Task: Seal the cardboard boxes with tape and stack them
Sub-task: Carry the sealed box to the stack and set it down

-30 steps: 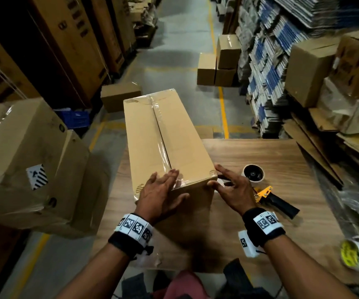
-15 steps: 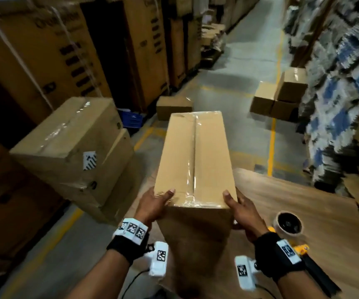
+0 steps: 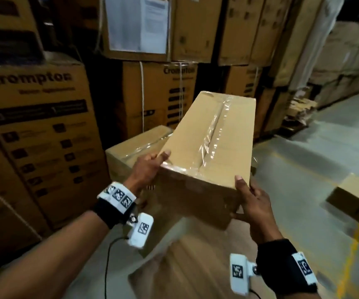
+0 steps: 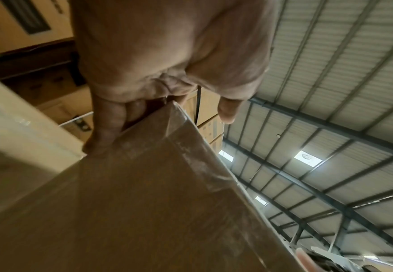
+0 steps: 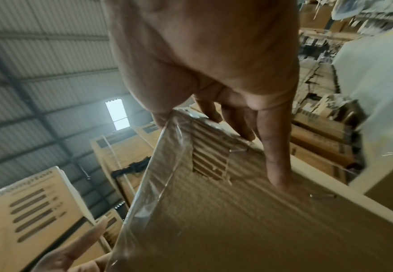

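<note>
Fingers point(image 3: 237, 180) of both hands clamp the taped box point(image 3: 213, 134) between them.

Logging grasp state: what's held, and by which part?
The taped box, held by both hands: left hand and right hand at its near end corners.

"Crompton" is printed on the big carton point(image 3: 34, 130) at nine o'clock and again, blurred, on the strapped carton point(image 3: 159, 93) at twelve o'clock. The smaller print and the taped paper sheets point(image 3: 137, 22) are unreadable.
</note>
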Motion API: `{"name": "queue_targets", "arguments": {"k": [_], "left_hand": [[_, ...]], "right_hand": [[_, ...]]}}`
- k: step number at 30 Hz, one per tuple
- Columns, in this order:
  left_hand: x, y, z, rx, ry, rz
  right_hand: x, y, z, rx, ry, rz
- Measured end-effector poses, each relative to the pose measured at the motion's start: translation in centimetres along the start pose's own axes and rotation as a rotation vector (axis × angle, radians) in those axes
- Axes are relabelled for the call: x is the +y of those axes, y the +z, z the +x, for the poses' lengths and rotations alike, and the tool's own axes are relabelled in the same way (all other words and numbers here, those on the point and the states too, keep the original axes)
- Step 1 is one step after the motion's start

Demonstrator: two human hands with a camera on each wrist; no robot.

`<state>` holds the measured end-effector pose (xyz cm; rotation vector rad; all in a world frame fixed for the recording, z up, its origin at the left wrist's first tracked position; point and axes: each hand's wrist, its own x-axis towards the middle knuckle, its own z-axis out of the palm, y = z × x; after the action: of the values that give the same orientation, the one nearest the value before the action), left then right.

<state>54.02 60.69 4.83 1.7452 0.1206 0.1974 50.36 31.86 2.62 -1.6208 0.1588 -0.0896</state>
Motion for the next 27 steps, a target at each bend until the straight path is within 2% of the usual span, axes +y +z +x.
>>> {"name": "queue_targets", "arguments": {"k": [6,11,13,19,27], "left_hand": [[4.3,-10.8,12.9,0.119,0.209,-0.052],[3.2,-19.1,22.9,0.137,0.243,0.008],[1.8,-21.3,25.9,0.153,0.205,0.015],[-4.0,-25.2,32.4,0.169,0.097,0.022],[-7.0,-26.8,36.5,0.193,0.086,0.08]], "right_hand": [[-7.2,14.1,7.9,-0.019,-0.033,0.077],[-9.7,25.4,13.2,-0.029,0.007,0.115],[-9.5,28.5,14.9,-0.026,0.034,0.104],[-8.2,34.5,17.4,-0.016,0.11,0.06],[-7.2,39.1,18.8,0.005,0.135,0.066]]}}
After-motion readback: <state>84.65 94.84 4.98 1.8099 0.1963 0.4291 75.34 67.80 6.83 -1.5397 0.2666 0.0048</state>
